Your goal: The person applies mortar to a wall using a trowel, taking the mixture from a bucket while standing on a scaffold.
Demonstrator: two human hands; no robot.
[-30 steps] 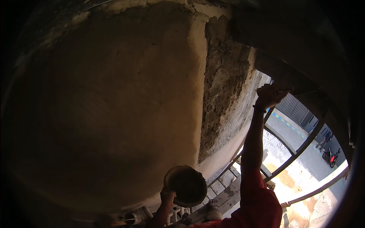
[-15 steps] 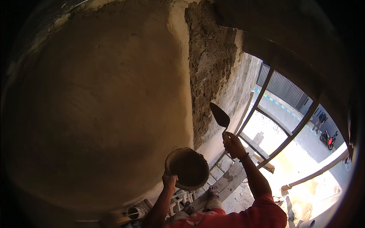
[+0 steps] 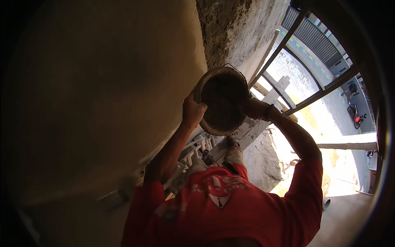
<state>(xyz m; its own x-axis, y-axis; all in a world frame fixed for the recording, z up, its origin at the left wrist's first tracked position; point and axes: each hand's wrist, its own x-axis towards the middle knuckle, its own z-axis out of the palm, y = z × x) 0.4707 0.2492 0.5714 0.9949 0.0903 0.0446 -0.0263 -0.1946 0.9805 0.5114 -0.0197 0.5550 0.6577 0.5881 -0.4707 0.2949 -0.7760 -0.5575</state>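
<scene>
A worker in a red long-sleeved shirt (image 3: 224, 206) holds a round mortar pan (image 3: 222, 101) up at head height against a wall, seen from the head camera looking down along the body. The left hand (image 3: 192, 110) grips the pan's left rim, fingers curled tightly over the edge. The right hand (image 3: 255, 108) presses against the pan's right side, a dark band at the wrist; whether its fingers close around anything cannot be told, since the pan hides them. The pan's dark, mortar-caked inside faces the camera. To the left spreads a smooth, plastered tan wall (image 3: 103, 103); above the pan sits a rough, unplastered grey patch (image 3: 234, 29). Below the arms, wooden scaffold planks (image 3: 259, 119) run diagonally, and metal rails (image 3: 317, 92) cross the sunlit street, where 1 motorbike (image 3: 357, 117) stands well apart.
</scene>
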